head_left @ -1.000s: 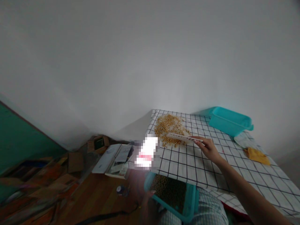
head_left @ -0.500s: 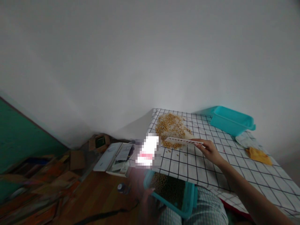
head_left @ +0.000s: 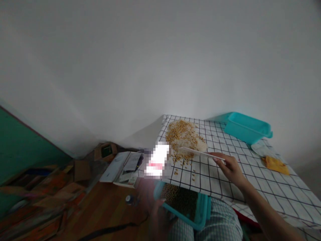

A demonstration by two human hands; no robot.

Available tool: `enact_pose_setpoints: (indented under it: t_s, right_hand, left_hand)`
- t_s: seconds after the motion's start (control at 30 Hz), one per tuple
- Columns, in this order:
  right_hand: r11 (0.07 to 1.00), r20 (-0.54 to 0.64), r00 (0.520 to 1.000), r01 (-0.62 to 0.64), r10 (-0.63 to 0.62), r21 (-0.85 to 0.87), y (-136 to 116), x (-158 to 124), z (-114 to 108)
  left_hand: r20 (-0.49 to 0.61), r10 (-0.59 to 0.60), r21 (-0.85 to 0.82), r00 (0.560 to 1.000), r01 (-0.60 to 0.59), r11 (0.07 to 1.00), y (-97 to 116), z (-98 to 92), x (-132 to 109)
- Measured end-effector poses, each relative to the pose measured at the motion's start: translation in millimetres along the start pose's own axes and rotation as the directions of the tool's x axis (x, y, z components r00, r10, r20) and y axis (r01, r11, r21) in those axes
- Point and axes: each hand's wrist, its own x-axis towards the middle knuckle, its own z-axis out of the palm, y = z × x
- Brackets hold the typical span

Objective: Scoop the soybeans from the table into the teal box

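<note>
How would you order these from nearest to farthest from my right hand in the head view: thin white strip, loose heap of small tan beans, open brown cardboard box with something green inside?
1. Thin white strip: held in your right hand.
2. Heap of tan beans: on the table, left.
3. Brown cardboard box: floor, far left.

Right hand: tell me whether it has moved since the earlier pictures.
Yes. Against the turquoise tub standing on the checked tablecloth, the right hand has shifted rightward and down in the picture.
</note>
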Motion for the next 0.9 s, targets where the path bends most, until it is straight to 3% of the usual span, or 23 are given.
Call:
enact_pose_setpoints:
  t_s: [0.1,0.3,0.43,0.53,0.67,0.9]
  right_hand:
    - [0.980,-0.159,0.981,-0.134,0.110,-0.148,-13,-23,-6]
    - [0.842,-0.390,0.882,-0.410,0.266,-0.351,-37,-82,-4]
    - [0.785,-0.514,0.777,-0.552,0.363,-0.281,-59,-105,15]
    - [0.784,-0.528,0.712,-0.607,0.462,-0.131,-78,-111,30]
    - [0.797,-0.438,0.727,-0.603,0.529,-0.037,-97,-113,41]
    - [0.836,-0.354,0.814,-0.532,0.461,-0.135,-110,-119,54]
  left_hand:
    - [-0.044,-0.037,0.011,0.998,0.038,0.999,0,7.3,0]
    - [-0.068,-0.010,-0.016,0.998,0.009,1.000,3,37.8,-20]
    - [-0.127,-0.011,0.009,0.992,0.012,1.000,5,53.5,-32]
    - [-0.142,-0.021,0.017,0.990,0.024,1.000,5,56.1,-34]
    - [-0.133,-0.018,0.004,0.991,0.019,1.000,3,53.6,-34]
    - [-0.133,0.008,0.033,0.991,-0.004,0.999,2,53.8,-35]
